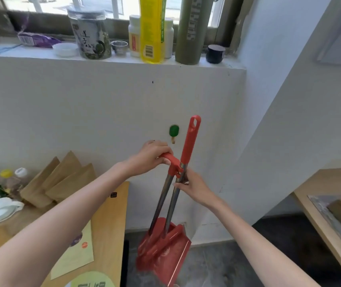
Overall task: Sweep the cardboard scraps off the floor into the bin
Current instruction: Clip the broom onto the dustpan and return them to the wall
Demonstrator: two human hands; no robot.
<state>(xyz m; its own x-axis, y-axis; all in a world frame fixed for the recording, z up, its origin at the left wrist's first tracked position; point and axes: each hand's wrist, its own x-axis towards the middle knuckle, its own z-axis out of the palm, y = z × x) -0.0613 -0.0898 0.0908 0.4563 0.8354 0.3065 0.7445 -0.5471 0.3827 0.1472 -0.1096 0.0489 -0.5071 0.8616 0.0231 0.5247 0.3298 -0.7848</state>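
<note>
Bare arms point(62, 214) reach out to the red dustpan point(165, 251) and broom point(192, 139) standing by the white wall point(103, 110). Left hand point(151, 156) is curled round the dustpan's red grip. The right hand point(194, 187) holds the broom's shiny pole. A small clip point(178, 169) joins them. Best to pull the broom free gently and keep the dustpan still. No scraps or bin show here.

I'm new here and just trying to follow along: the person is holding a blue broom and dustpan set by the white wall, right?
Not quite. The head view shows that the broom and dustpan set is red, not blue. The person does hold it by the white wall.
</note>
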